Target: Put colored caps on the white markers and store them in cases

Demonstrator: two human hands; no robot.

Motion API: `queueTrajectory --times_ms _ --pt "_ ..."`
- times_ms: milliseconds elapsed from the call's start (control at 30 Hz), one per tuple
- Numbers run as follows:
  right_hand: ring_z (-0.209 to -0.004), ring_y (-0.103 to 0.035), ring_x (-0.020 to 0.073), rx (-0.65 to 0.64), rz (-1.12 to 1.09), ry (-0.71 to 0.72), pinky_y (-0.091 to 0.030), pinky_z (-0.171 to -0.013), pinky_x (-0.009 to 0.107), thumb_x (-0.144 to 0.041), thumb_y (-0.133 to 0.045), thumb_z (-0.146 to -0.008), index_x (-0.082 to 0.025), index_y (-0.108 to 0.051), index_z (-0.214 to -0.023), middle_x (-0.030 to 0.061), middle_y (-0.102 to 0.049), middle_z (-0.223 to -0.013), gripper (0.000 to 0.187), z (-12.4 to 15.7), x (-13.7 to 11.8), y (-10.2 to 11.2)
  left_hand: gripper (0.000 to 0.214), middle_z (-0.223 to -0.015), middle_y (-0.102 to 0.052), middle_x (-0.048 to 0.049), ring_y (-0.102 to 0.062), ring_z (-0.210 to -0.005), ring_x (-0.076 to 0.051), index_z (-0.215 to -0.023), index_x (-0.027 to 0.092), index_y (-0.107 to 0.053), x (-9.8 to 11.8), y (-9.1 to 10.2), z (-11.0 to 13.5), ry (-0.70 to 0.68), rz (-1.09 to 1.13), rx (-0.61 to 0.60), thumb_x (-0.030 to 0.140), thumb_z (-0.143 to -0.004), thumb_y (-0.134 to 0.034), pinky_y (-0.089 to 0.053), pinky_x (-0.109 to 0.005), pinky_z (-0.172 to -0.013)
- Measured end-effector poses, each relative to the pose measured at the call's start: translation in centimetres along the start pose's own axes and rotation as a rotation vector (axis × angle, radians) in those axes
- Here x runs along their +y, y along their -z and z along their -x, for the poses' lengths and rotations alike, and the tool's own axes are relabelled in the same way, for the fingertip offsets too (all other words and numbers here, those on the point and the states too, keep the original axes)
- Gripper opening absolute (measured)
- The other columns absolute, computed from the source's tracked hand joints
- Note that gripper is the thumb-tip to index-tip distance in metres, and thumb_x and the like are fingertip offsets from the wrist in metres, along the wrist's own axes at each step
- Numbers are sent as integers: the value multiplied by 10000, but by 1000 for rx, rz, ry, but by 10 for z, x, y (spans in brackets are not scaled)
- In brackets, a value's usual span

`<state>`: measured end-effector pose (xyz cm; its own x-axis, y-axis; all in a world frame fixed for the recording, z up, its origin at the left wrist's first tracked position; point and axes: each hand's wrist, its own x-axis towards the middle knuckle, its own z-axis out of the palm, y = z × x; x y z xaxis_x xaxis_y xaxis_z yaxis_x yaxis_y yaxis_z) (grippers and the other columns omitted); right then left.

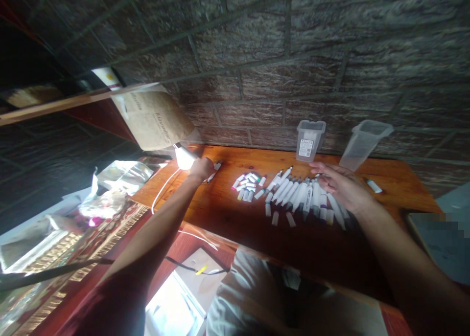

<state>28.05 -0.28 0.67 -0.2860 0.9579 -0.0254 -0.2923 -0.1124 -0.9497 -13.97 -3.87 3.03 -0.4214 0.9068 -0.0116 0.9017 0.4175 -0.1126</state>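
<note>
My left hand (pixel 203 169) is closed beside a few white markers (pixel 216 168) on the left part of the wooden desk (pixel 220 213). Its fingertips are mostly hidden, so what they grip does not show clearly. Over on the right, my right hand (pixel 340 183) hovers at the far end of a spread row of white and grey markers (pixel 299 191). Its fingers are stretched out and apart, and I see nothing held in them. Between the hands lies a small heap of coloured marker caps (pixel 248 184). Several loose caps (pixel 275 218) lie in front of the row.
A lit lamp (pixel 184 156) with a paper shade (pixel 154 121) stands beside my left hand. Two clear plastic containers (pixel 310 140) (pixel 365 143) stand against the brick wall (pixel 257 91). One cap (pixel 374 186) lies far right. Plastic bags (pixel 123 177) lie at left.
</note>
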Motion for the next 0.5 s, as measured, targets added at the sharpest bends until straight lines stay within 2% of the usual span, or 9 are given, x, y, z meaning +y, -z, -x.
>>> queueTrajectory --times_ms 200,500 --pt "-504 -357 35 12 2 -13 -154 -413 208 -472 -887 -623 -233 -825 -841 64 -719 -893 329 -1 1 0 261 -1016 -782 -84 -714 -925 -244 -971 205 -787 0 -2 2 7 23 10 361 -830 -632 -496 -231 -736" --pt "-522 -359 42 0 17 -15 -159 -407 199 -473 -876 -640 -240 -825 -858 59 -708 -892 323 -1 1 3 253 -1043 -775 -89 -704 -978 -261 -978 206 -782 -2 -5 0 42 8 -28 340 -806 -652 -506 -240 -781"
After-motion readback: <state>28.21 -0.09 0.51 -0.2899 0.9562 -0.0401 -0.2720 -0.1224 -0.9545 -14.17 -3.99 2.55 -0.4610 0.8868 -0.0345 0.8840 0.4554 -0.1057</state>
